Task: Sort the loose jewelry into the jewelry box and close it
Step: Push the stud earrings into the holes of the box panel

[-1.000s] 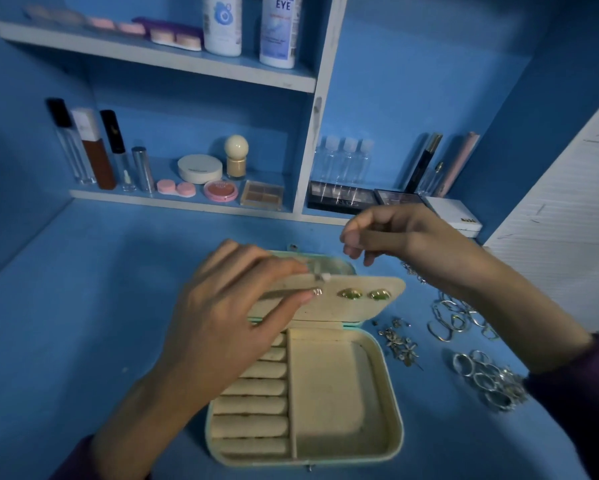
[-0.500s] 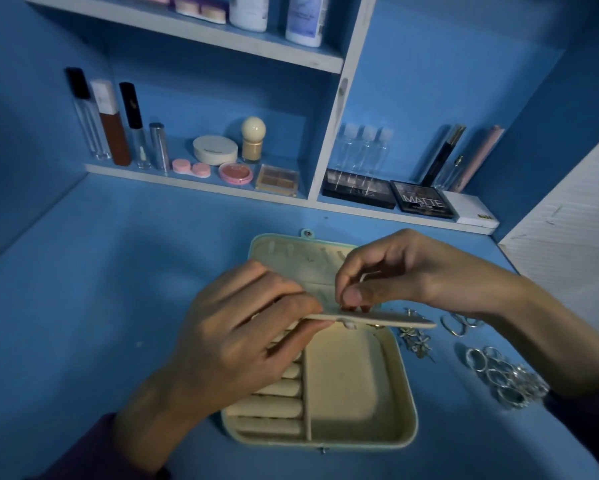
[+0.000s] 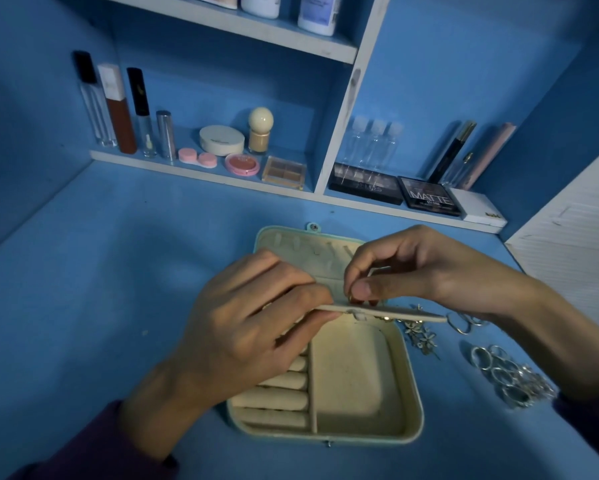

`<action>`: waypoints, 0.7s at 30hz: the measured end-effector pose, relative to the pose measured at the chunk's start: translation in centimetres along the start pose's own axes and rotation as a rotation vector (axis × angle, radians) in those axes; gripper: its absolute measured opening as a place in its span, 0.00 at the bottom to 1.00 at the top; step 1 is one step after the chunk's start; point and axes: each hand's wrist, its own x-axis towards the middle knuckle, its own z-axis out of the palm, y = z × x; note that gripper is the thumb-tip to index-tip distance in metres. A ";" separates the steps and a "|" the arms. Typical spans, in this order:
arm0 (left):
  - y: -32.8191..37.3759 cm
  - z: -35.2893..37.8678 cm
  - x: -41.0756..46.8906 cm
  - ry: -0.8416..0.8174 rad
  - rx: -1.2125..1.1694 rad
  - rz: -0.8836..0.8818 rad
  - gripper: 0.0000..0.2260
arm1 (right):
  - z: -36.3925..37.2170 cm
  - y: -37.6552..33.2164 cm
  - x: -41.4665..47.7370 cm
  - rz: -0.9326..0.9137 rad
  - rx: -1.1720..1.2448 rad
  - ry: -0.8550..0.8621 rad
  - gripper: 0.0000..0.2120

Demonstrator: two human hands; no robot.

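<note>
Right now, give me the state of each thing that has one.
box, open, lid laid back.
flap, held level over box.
left hand, grips flap's edge.
right hand, pinches a gold piece on flap.
rings, loose on desk.
earrings, loose beside box.

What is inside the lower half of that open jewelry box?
Cream ring rolls on the left and one wide compartment on the right, with no jewelry showing. The left hand and the earring panel it holds cover the upper rolls.
</note>
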 end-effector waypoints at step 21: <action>0.1 -0.1 0.2 -0.006 0.010 0.012 0.08 | -0.2 -0.3 0.1 -0.024 -0.089 -0.050 0.04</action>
